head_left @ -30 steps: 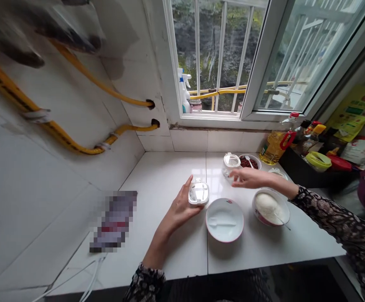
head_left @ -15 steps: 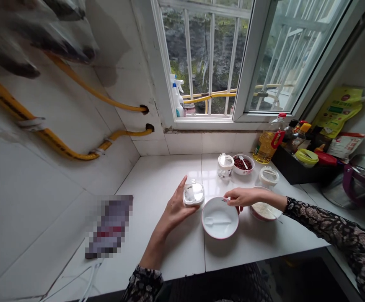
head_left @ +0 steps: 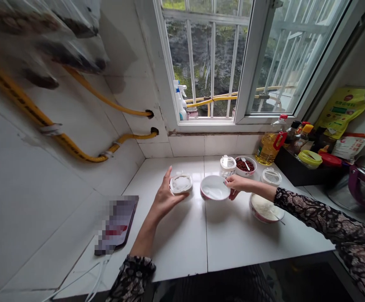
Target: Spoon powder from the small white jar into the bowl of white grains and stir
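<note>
Here, a jar (head_left: pixel 181 185) was held by the left hand (head_left: pixel 162 198) and a bowl (head_left: pixel 210 195) by the right hand (head_left: pixel 236 183), narrowly apart, behind the front edge of the counter (head_left: pixel 177 247).

Two items noted. Jar (head_left: pixel 181 184): small, squarish, white-framed top facing up; roughly upright, cupped at side by left hand (head_left: pixel 162 199). Whether lid closes it, I cannot confirm. Bowl (head_left: pixel 214 184): round, white inside, reddish pattern outside; pinched at rim by right hand (head_left: pixel 235 184), mouth up, raised above worktop (head_left: pixel 182 251). Interior blurred; contents I cannot identify. Position: just beside jar, on its right, not touching.
</note>
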The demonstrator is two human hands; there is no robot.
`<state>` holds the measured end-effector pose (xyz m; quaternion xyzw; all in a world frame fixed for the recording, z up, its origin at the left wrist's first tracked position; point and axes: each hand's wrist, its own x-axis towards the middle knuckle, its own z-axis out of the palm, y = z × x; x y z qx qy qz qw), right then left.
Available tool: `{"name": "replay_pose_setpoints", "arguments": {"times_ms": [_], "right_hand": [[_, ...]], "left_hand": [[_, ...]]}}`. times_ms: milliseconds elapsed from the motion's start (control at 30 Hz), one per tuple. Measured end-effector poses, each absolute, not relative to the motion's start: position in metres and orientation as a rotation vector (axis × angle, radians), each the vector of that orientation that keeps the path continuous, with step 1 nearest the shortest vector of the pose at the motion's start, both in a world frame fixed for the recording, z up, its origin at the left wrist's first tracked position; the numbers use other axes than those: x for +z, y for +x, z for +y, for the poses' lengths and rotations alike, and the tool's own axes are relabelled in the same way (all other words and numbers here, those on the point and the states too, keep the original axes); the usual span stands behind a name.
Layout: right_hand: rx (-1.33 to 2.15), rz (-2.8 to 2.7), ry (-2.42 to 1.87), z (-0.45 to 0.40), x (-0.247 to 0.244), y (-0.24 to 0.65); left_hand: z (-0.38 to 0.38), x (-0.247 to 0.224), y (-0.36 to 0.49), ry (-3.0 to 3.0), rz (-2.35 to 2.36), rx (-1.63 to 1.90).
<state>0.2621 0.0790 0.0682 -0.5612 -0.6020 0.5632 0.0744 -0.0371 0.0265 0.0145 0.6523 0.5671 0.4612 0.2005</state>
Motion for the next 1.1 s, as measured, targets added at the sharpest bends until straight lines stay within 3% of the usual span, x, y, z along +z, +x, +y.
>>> {"name": "replay_pose_setpoints", "arguments": {"times_ms": [433,1100], "right_hand": [[1.516,-1.637,-1.701,0.108,0.064,0.229],[1.450,-1.496,-1.772,0.129,0.049,0.194]], "left_hand": [[0.088,0.013,-0.050,1.804,1.660,1.218],[0.120,0.010,-0.059,1.709,1.618,1.182]]}}
